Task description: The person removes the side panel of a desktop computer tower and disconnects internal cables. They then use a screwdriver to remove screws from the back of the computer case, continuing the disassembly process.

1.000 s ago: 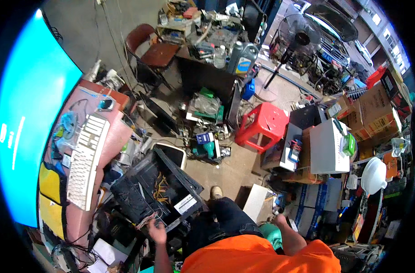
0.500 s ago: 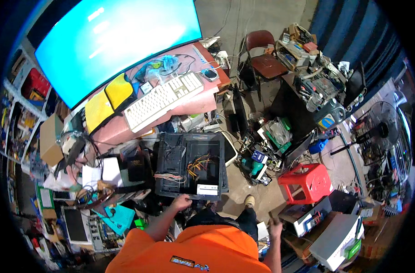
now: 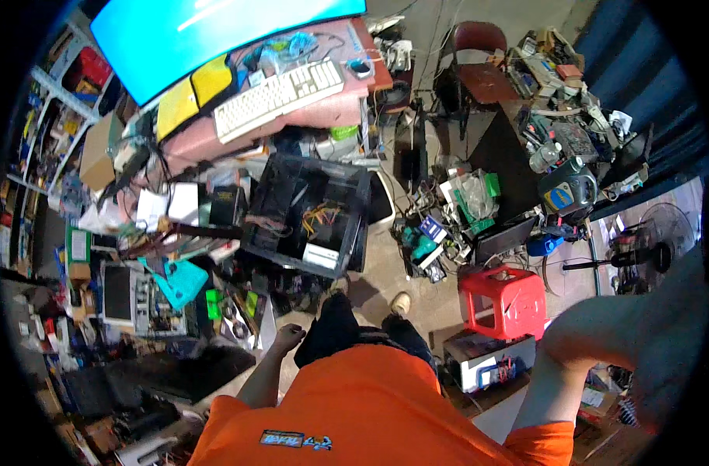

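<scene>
My left hand (image 3: 290, 335) hangs beside my dark trousers with its fingers curled in, and nothing shows in it. It is apart from the black open computer case (image 3: 346, 186), which stands in front of me, tilted. Inside the case lie yellow and orange wires (image 3: 320, 220), pinkish cables (image 3: 270, 226) and a white labelled part (image 3: 321, 255). My bent right arm (image 3: 568, 338) is raised close to the camera at the right. Its hand (image 3: 669, 365) is large, dim and blurred, and its fingers cannot be made out.
A pink-covered desk (image 3: 292, 124) bears a white keyboard (image 3: 280, 99), yellow pads (image 3: 177, 110) and a large lit screen (image 3: 214, 39). At right are a red stool (image 3: 503, 301), a brown chair (image 3: 485, 80), a dark jug (image 3: 566, 188) and heaped electronics. More clutter and a teal sheet (image 3: 179, 281) lie left.
My left hand has let go of the computer case's near edge and drawn back to my side. My right arm has risen from low beside me toward the camera. The view has shifted.
</scene>
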`<state>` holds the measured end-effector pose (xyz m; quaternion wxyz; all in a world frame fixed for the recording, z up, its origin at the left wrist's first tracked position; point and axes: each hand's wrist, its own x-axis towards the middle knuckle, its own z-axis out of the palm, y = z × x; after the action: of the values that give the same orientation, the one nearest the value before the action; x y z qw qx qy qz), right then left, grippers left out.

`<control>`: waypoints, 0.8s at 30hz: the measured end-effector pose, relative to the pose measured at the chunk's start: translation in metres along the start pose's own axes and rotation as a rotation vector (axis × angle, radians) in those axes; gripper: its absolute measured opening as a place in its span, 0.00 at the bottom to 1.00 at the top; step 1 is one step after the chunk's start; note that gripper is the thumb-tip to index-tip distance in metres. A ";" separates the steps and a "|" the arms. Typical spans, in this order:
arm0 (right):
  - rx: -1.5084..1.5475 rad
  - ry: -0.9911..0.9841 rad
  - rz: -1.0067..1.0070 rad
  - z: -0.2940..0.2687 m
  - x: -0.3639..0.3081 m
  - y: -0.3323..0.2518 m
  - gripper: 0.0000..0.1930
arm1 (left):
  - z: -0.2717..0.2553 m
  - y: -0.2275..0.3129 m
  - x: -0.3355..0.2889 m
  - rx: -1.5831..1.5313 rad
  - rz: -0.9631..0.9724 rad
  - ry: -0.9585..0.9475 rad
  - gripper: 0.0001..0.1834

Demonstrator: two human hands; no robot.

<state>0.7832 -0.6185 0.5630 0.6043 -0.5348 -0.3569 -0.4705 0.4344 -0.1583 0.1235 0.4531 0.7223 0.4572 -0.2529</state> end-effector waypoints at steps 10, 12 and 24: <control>-0.101 0.101 0.216 0.005 -0.036 0.031 0.14 | 0.074 -0.149 -0.036 0.089 0.136 -0.006 0.18; -0.134 0.099 0.245 0.014 -0.045 0.030 0.13 | 0.070 -0.171 -0.039 -0.026 0.024 -0.007 0.17; -0.518 0.283 0.235 0.021 -0.072 -0.063 0.12 | -0.028 -0.086 0.029 -0.065 -0.011 -0.116 0.18</control>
<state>0.7035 -0.5836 0.5185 0.5418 -0.6379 -0.0734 -0.5424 0.3699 -0.1059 0.0775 0.5006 0.6887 0.4423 -0.2818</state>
